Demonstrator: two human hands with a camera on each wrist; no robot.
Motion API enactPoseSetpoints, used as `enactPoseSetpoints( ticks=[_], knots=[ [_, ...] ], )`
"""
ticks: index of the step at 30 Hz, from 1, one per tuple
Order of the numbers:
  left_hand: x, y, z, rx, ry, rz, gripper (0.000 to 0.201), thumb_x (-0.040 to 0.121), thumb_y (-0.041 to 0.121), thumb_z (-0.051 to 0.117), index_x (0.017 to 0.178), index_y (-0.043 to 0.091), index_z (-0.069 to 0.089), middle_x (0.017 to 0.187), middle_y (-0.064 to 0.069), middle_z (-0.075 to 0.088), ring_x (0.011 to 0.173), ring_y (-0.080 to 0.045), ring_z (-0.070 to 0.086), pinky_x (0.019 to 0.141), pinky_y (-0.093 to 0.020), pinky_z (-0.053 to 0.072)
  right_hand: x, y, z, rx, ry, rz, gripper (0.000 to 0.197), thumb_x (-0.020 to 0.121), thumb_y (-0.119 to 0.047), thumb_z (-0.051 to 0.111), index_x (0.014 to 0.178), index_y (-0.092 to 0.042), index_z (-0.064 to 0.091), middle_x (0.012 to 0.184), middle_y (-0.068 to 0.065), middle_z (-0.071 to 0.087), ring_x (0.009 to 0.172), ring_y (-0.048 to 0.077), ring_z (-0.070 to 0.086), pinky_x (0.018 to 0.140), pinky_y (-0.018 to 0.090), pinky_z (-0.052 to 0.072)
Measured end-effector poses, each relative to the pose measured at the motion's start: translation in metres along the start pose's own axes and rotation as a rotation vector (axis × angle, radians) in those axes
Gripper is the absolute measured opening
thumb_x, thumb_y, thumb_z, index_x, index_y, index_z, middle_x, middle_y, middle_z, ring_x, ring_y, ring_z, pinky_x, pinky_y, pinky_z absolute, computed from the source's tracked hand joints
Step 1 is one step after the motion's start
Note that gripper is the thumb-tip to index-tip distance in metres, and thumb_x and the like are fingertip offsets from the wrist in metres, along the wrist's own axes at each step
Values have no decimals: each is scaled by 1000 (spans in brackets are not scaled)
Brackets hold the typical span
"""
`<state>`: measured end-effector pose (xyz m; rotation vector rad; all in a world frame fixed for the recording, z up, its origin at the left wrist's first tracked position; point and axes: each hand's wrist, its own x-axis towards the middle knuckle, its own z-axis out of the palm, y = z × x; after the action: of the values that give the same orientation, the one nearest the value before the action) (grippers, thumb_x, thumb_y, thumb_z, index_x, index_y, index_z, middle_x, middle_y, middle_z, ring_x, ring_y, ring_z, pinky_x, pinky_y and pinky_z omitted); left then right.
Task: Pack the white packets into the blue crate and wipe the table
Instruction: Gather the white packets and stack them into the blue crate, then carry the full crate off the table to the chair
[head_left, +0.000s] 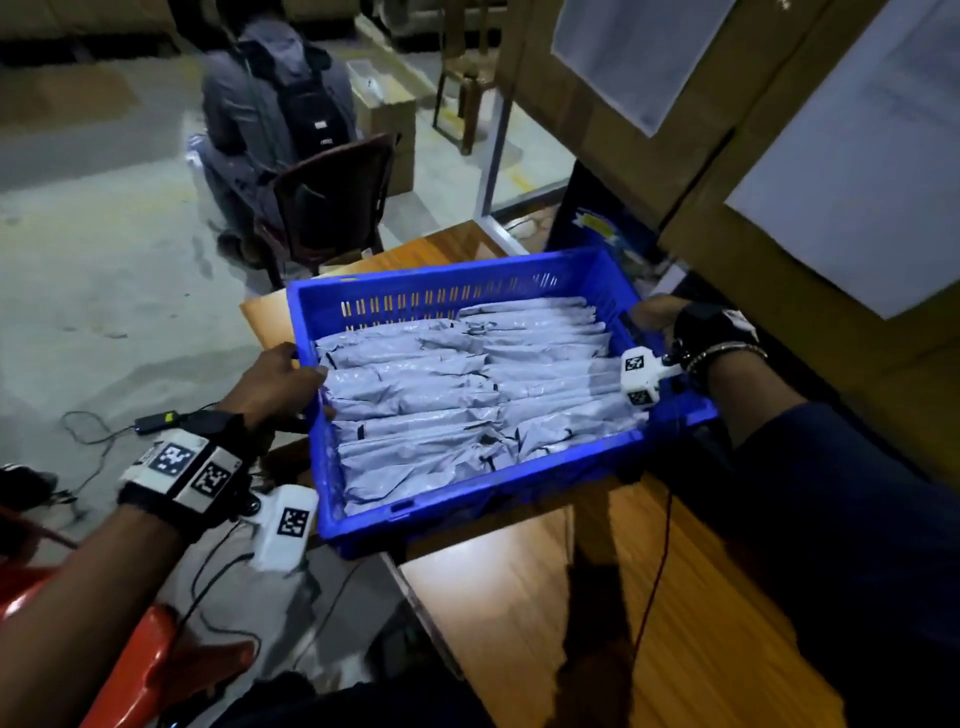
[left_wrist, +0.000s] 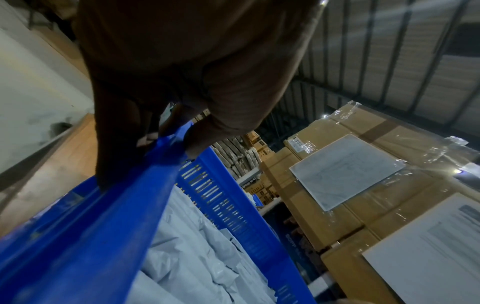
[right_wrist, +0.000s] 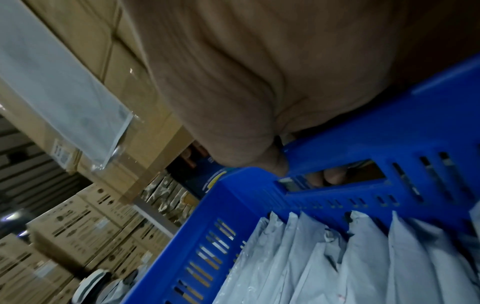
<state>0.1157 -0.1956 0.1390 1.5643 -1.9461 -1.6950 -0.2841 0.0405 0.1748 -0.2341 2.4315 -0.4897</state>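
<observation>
The blue crate is held at both short ends, above the near left part of the wooden desk. The left hand is curled over the left rim, with the thumb inside against the packets. The right hand is closed on the far right end; in the right wrist view its fingertips are seen through the handle slot. Both grips are therefore closed on the crate.

Progress, as judged from these views: the white packets are laid in two overlapping rows that fill the crate floor. No loose packet is seen on the visible part of the desk, so the packing step appears complete. The crate is probably being lifted clear or repositioned. The wiping step is judged not yet begun: no cloth is in view.

Writing: square black-and-white coded tags are fixed to both wrist units. White printed sheets are taped under clear film to the cardboard cartons at the right, but their text is too small to be read. Print on the far stacked boxes is also illegible. No brand name can be read.
</observation>
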Motion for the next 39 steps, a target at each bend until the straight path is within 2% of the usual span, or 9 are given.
enactPoseSetpoints(
  ticks=[6, 9, 13, 18, 22, 27, 30, 35, 39],
  knots=[
    [-8, 0, 3, 103, -201, 91, 21, 100, 9, 53, 121, 11, 55, 88, -17, 68, 60, -28, 68, 43, -29, 53, -70, 104, 15, 134, 118, 200, 26, 102, -20, 51, 77, -15, 54, 93, 15, 59, 78, 27, 55, 81, 39, 44],
    [-14, -2, 9, 193, -310, 145, 20, 101, 12, 53, 121, 12, 56, 100, -21, 70, 77, -36, 70, 62, -41, 58, -134, 140, 39, 245, 213, 265, 29, 102, -14, 52, 73, -16, 50, 80, 7, 54, 70, 21, 51, 81, 34, 45],
    [-32, 0, 34, 321, -455, 252, 17, 97, 14, 56, 114, 14, 59, 91, -20, 70, 72, -33, 70, 68, -52, 60, -218, 200, 75, 277, 367, 389, 29, 102, -13, 48, 73, -12, 49, 66, 7, 51, 56, 22, 47, 46, 23, 40],
    [-82, 3, 84, 445, -661, 376, 15, 97, 8, 52, 109, 13, 58, 83, -15, 66, 48, -17, 64, 45, -29, 53, -320, 296, 108, 434, 445, 557, 29, 101, -14, 50, 72, -9, 50, 67, 12, 49, 54, 21, 40, 52, 30, 31],
    [-129, -5, 127, 542, -792, 456, 21, 93, 12, 56, 113, 11, 60, 91, -19, 67, 64, -28, 64, 54, -34, 53, -405, 360, 144, 633, 498, 673, 22, 82, -28, 59, 74, -10, 49, 67, 11, 44, 56, 21, 38, 56, 31, 32],
    [-208, -29, 178, 693, -925, 602, 33, 70, 30, 66, 98, 12, 62, 76, -20, 65, 62, -33, 61, 57, -44, 57, -508, 442, 200, 761, 748, 815, 18, 101, -15, 57, 88, -6, 47, 70, 5, 44, 55, 18, 37, 27, 18, 27],
    [-247, -61, 213, 774, -1002, 676, 36, 69, 35, 69, 96, 12, 60, 88, -26, 68, 80, -41, 70, 71, -65, 58, -568, 499, 234, 816, 832, 880, 26, 98, -24, 63, 104, -2, 52, 88, 12, 53, 68, 21, 48, 42, 22, 38],
    [-357, -126, 252, 861, -1111, 825, 55, 57, 59, 58, 96, 20, 52, 92, -19, 67, 81, -37, 70, 71, -60, 59, -693, 582, 318, 985, 917, 976, 8, 100, -7, 57, 104, 0, 56, 81, 8, 60, 55, 16, 51, 33, 14, 32],
    [-466, -174, 277, 938, -1220, 894, 58, 53, 57, 56, 95, 18, 50, 93, -18, 66, 82, -37, 69, 75, -60, 58, -785, 647, 396, 1123, 1000, 1110, 52, 95, -11, 65, 135, 3, 34, 115, 17, 49, 98, 25, 55, 64, 34, 46]
  ],
)
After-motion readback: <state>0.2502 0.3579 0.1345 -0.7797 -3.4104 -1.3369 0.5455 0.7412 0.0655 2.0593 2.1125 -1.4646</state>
